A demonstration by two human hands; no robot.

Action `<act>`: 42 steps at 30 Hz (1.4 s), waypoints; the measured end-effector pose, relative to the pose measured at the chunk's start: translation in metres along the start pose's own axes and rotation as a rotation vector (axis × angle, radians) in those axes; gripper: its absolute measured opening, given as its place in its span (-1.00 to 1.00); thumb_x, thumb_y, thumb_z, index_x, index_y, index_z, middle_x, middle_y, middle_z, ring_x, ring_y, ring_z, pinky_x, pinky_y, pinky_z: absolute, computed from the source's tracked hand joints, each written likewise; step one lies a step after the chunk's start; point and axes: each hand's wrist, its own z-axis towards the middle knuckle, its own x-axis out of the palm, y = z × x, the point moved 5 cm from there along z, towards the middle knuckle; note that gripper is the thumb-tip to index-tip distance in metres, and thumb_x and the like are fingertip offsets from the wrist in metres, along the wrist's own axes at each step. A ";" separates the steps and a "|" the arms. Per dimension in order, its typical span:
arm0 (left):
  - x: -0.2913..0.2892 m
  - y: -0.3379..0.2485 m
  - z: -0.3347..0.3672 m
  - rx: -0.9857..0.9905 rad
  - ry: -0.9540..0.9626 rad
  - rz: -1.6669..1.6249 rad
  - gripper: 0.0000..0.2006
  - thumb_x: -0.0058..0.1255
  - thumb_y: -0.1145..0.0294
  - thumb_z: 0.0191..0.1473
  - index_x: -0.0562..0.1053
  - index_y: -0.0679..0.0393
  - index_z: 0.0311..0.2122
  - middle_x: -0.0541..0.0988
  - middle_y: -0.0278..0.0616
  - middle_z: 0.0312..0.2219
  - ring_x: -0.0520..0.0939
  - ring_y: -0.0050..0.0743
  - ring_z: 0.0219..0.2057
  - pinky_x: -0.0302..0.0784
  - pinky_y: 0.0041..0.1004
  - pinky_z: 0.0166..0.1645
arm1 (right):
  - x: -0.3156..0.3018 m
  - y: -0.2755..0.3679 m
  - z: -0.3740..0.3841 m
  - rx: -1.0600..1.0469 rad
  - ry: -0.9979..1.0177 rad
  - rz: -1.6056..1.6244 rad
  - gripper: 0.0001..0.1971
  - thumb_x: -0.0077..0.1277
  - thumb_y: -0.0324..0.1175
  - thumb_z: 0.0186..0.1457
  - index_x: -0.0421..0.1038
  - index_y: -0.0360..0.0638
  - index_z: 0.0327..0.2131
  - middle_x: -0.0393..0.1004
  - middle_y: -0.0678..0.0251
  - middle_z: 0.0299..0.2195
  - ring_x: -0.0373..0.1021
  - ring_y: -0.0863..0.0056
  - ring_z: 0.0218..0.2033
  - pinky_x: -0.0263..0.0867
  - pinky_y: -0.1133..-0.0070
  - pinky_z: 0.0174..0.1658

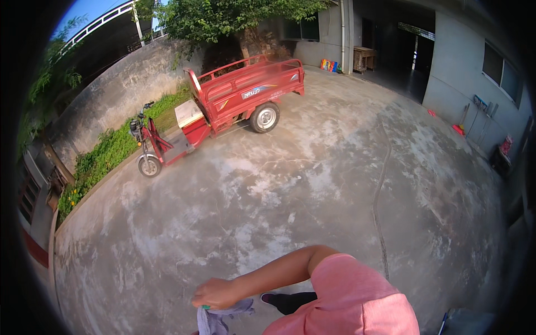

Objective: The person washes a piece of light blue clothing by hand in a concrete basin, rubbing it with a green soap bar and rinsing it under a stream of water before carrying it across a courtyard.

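My right hand [215, 293] is closed around a pale purple-grey cloth [211, 322] at the lower edge. My right forearm reaches across to the left from a pink short sleeve [363, 287]. The cloth hangs in folds below the fingers, and part of it bunches to the right under the wrist. A small green bit [205, 307] shows at the fingers; I cannot make out what it is. The cloth's lower end is cut off by the picture's edge. My left hand does not show. Beneath the forearm is my dark-clad leg with a dark shoe [268, 299].
A red cargo tricycle [240, 95] stands on the cracked concrete yard [312, 206] ahead. Plants [120, 148] grow along a wall at the left. Far right, a red broom [459, 129] leans by the house wall. A wooden table [364, 59] stands near the dark doorway.
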 end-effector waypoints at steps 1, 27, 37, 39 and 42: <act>-0.014 0.030 0.022 0.283 -0.232 0.302 -0.70 0.07 0.35 -0.10 0.36 0.32 -0.28 0.48 0.03 -0.49 0.45 -0.16 -0.54 0.39 -0.32 -0.39 | -0.005 -0.006 0.022 -0.054 -0.225 0.041 -0.80 0.02 -0.32 -0.26 0.34 -0.12 -0.46 0.41 0.23 -0.56 0.38 0.18 -0.44 0.25 0.30 -0.43; -0.245 0.523 0.361 -0.891 -0.422 -1.764 -0.51 -0.25 -0.01 0.07 0.29 0.27 -0.12 0.39 -0.02 -0.17 0.39 -0.10 -0.11 0.31 -0.08 -0.03 | 0.556 -0.211 0.546 1.121 1.076 1.669 -0.74 -0.10 -0.34 0.07 0.28 -0.17 -0.15 0.42 0.36 -0.29 0.38 0.57 -0.28 0.33 0.58 -0.23; -0.484 0.680 0.567 -0.775 -0.330 -0.114 -0.47 -0.36 -0.04 0.07 0.42 0.31 -0.28 0.46 0.22 -0.35 0.45 0.11 -0.21 0.32 -0.27 -0.09 | 0.689 -0.301 0.809 1.029 1.012 1.592 -0.67 -0.12 -0.46 0.04 0.21 -0.21 -0.08 0.39 0.27 -0.22 0.37 0.49 -0.22 0.34 0.51 -0.17; -0.514 0.726 0.605 -0.824 -0.313 -0.134 -0.50 -0.32 0.01 0.08 0.38 0.32 -0.18 0.45 0.17 -0.25 0.44 0.02 -0.13 0.31 -0.28 -0.06 | 0.736 -0.317 0.853 1.063 1.032 1.582 -0.67 -0.11 -0.46 0.02 0.22 -0.22 -0.09 0.40 0.27 -0.23 0.37 0.49 -0.22 0.33 0.53 -0.18; -0.553 0.807 0.631 -0.835 -0.657 -0.419 -0.55 -0.27 0.09 0.09 0.33 0.29 -0.10 0.45 -0.01 -0.17 0.43 -0.17 -0.09 0.30 -0.33 -0.03 | 0.790 -0.307 0.930 1.049 1.109 1.568 -0.67 -0.09 -0.44 -0.03 0.24 -0.22 -0.12 0.41 0.27 -0.27 0.38 0.49 -0.26 0.32 0.56 -0.20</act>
